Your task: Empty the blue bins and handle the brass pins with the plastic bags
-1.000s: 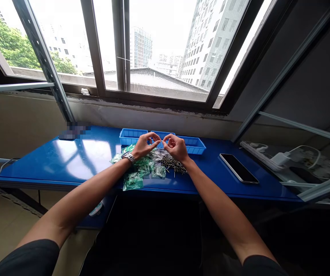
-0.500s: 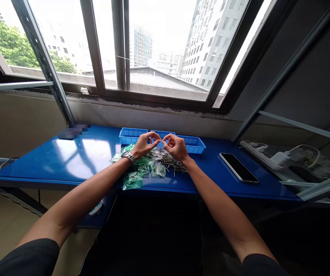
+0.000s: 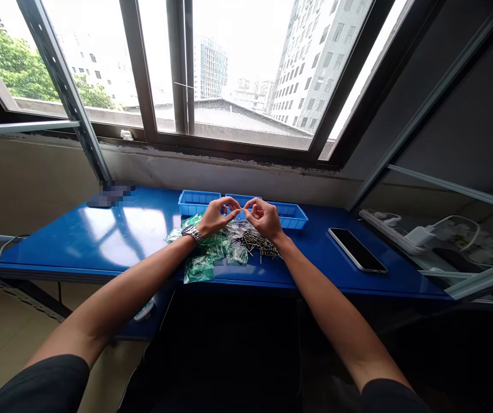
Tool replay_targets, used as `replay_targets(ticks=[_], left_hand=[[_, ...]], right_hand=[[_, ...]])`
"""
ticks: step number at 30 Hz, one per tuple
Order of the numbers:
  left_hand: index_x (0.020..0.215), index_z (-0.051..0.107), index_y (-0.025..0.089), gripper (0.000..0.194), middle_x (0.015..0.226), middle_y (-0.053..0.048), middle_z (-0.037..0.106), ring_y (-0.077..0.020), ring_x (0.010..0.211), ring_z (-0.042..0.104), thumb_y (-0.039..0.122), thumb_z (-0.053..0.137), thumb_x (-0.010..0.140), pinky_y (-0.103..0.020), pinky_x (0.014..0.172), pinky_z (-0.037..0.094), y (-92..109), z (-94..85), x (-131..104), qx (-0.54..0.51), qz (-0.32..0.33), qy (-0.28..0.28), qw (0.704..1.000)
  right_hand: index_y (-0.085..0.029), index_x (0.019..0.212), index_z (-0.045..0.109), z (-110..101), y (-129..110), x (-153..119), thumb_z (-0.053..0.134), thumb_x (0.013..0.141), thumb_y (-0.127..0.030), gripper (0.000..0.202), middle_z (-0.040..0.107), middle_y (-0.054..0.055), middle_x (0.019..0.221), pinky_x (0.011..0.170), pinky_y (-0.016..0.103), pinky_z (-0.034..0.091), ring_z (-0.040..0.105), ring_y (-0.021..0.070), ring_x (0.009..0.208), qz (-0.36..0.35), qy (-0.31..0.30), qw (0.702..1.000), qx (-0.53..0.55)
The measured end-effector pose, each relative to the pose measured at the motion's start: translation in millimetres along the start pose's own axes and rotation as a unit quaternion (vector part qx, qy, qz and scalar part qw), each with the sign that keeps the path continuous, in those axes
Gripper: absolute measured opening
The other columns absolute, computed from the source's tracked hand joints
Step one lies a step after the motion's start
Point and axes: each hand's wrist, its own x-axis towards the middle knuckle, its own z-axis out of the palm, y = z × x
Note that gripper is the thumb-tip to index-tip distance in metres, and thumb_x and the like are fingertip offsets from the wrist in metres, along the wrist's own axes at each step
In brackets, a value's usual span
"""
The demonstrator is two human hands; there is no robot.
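My left hand (image 3: 217,215), with a metal watch (image 3: 192,233) at the wrist, is pinched at the fingertips. My right hand (image 3: 262,219) is pinched too, its fingertips nearly meeting the left ones. Whatever they hold between them is too small to make out. Under and beside my left hand lie small green and clear plastic packets (image 3: 200,268). A loose pile of dark screws or pins (image 3: 255,244) lies below my right hand. Behind the hands stand three blue bins: a left one (image 3: 199,201), a middle one (image 3: 243,199) partly hidden by my fingers, and a right one (image 3: 292,217).
All this rests on a blue table (image 3: 70,244). A phone (image 3: 356,250) lies to the right, with a power strip and a white charger (image 3: 419,236) beyond it. Metal shelf posts rise at both sides, and a window is behind the table.
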Motion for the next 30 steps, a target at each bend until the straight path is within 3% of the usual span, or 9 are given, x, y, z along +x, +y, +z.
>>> replay_targets(ticks=[7,19,23,30], left_hand=[[0.094,0.071,0.017,0.023,0.092,-0.007,0.075,-0.0167,0.080,0.066,0.040,0.070,0.093,-0.027,0.067,0.051,-0.8,0.7,0.0,-0.012,0.000,0.004,1.000],[0.093,0.072,0.017,0.019,0.090,-0.006,0.074,-0.0165,0.079,0.065,0.036,0.070,0.092,-0.027,0.067,0.049,-0.5,1.3,-1.0,0.004,0.005,-0.017,1.000],[0.091,0.073,0.018,0.017,0.089,-0.005,0.075,-0.0167,0.079,0.065,0.035,0.071,0.090,-0.028,0.068,0.050,0.8,2.6,-2.0,0.010,0.012,-0.032,0.999],[0.095,0.071,0.017,0.023,0.093,-0.007,0.075,-0.0169,0.081,0.066,0.039,0.064,0.096,-0.028,0.068,0.050,-0.7,0.9,-0.7,0.009,0.000,0.002,1.000]], right_hand=[[-0.019,0.089,0.067,3.4,3.1,0.3,0.066,0.088,-0.037,0.018,0.038,-0.008,0.053,0.051,0.025,0.030,0.033,0.0097,0.049,0.001,-0.056,0.998,0.006],[-0.019,0.088,0.066,0.9,-0.8,-0.8,0.065,0.089,-0.037,0.018,0.041,-0.007,0.056,0.054,0.026,0.034,0.036,0.0104,0.051,-0.003,0.011,1.000,-0.008],[-0.020,0.088,0.065,0.5,-3.0,-1.1,0.066,0.088,-0.037,0.017,0.040,-0.007,0.055,0.054,0.026,0.034,0.036,0.0105,0.051,-0.004,0.005,1.000,-0.009],[-0.019,0.090,0.067,-2.5,-0.2,1.0,0.063,0.091,-0.042,0.023,0.041,-0.007,0.056,0.052,0.025,0.033,0.035,0.0101,0.050,0.012,-0.031,0.999,-0.014]])
